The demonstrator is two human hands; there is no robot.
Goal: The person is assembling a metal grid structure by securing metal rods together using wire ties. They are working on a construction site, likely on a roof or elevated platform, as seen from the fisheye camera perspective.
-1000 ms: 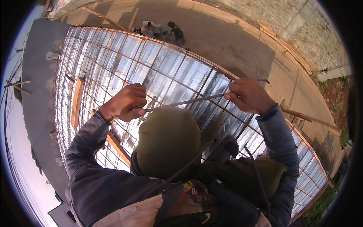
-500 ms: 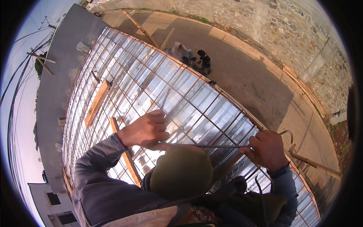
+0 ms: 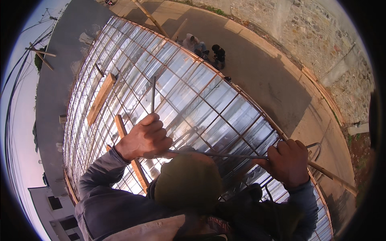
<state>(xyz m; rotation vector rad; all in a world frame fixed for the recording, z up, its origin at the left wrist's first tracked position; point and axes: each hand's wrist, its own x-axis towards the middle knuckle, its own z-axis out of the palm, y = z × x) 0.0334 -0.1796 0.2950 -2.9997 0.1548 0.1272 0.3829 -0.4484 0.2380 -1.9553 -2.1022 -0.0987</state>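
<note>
My left hand is closed round a thin, dark metal rod, with a straight length standing up above the fist. My right hand grips the rod farther along. Past that fist the end curls into a hook. Between the two hands the rod runs nearly level, above a grid of rusty reinforcing bars over shiny corrugated metal sheets. An olive cap covers some of the grid below the rod. Whether the upright length is one piece with the level rod is hidden by my left fist.
Wooden boards lie on the grid to the left. The deck's edge runs down to the right, above a paved lane where people gather. A stone wall stands beyond; cables hang far left.
The length above my left fist has swung left and now stands nearly upright. The hooked end beyond my right hand has turned. Both hands keep their grip, and the view has shifted slightly.
</note>
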